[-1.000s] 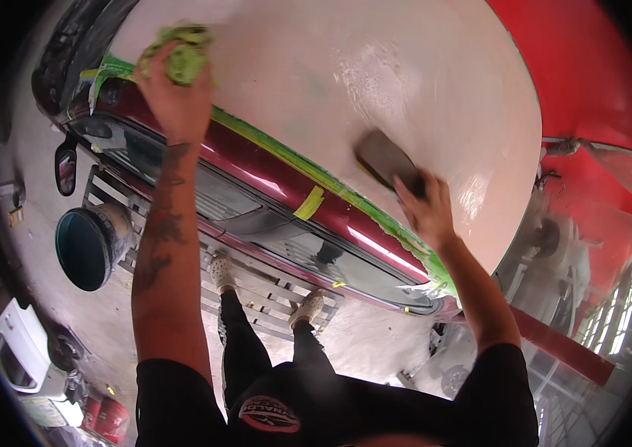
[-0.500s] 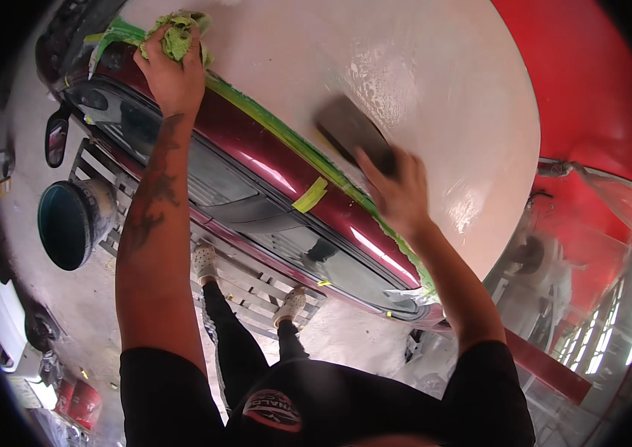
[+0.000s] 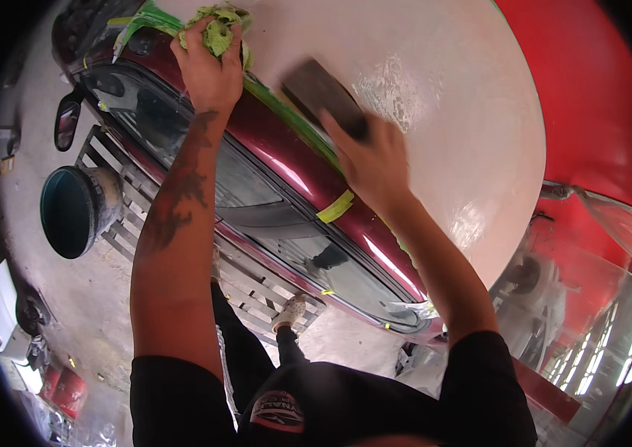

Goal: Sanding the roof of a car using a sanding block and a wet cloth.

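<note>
A dark, flat sanding block [image 3: 323, 97] is gripped in my right hand [image 3: 375, 160], its long face lying against the pale, wet-streaked car roof [image 3: 465, 134]; motion blurs it a little. Up at the roof's far left edge, my left hand [image 3: 210, 78] clutches a crumpled yellow-green cloth [image 3: 220, 33], resting it on the surface. Between roof and maroon side frame [image 3: 278, 167] runs a line of green and yellow masking tape [image 3: 297, 127]. A short yellow tape piece [image 3: 335, 207] sticks to the maroon frame below my right hand.
My feet stand on a slatted wooden platform [image 3: 245, 279] beside the car. A dark-lined bucket [image 3: 70, 212] is at left, near the side mirror [image 3: 68, 123]. To the right are a red panel [image 3: 591, 97] and clear plastic sheeting [image 3: 591, 276].
The sanding block and my right hand have moved left and farther up the roof. My left hand with the cloth appears farther right, as the whole view has shifted somewhat.
</note>
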Available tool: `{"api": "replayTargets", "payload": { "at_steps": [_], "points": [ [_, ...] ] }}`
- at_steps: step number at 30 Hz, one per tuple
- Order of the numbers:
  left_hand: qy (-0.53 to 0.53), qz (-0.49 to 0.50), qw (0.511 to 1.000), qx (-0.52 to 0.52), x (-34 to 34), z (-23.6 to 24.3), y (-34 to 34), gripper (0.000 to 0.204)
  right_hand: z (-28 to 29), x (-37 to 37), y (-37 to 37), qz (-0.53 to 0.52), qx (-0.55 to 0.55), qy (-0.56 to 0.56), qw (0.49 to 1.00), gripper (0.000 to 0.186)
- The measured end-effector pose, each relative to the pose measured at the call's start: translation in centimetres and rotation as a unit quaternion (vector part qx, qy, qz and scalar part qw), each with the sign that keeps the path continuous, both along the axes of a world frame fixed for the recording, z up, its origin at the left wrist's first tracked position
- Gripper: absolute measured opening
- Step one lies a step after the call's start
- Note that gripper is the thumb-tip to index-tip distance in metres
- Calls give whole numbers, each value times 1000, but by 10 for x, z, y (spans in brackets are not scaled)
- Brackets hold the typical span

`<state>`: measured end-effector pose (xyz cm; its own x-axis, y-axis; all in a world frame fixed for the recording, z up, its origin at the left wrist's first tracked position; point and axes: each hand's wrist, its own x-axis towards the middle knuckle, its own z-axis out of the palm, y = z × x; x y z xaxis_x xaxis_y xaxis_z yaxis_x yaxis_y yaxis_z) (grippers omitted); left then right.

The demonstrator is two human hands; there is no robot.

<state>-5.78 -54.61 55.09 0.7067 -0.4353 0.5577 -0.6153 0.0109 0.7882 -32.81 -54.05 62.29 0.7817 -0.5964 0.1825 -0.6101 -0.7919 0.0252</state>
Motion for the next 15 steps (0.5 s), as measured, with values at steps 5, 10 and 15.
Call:
{"api": "replayTargets", "payload": {
  "at_steps": [5, 10, 15],
  "points": [
    [69, -25, 995, -61, -10, 14, -7, 46, 23, -147, 30, 0, 24, 45, 999, 56],
    [78, -14, 989, -123, -7, 7, 2, 45, 1, 21, -18, 39, -3, -28, 999, 51],
    [118, 34, 978, -170, -12, -3, -6, 48, 1, 84, -44, 27, -33, -10, 999, 45]
  ]
}}
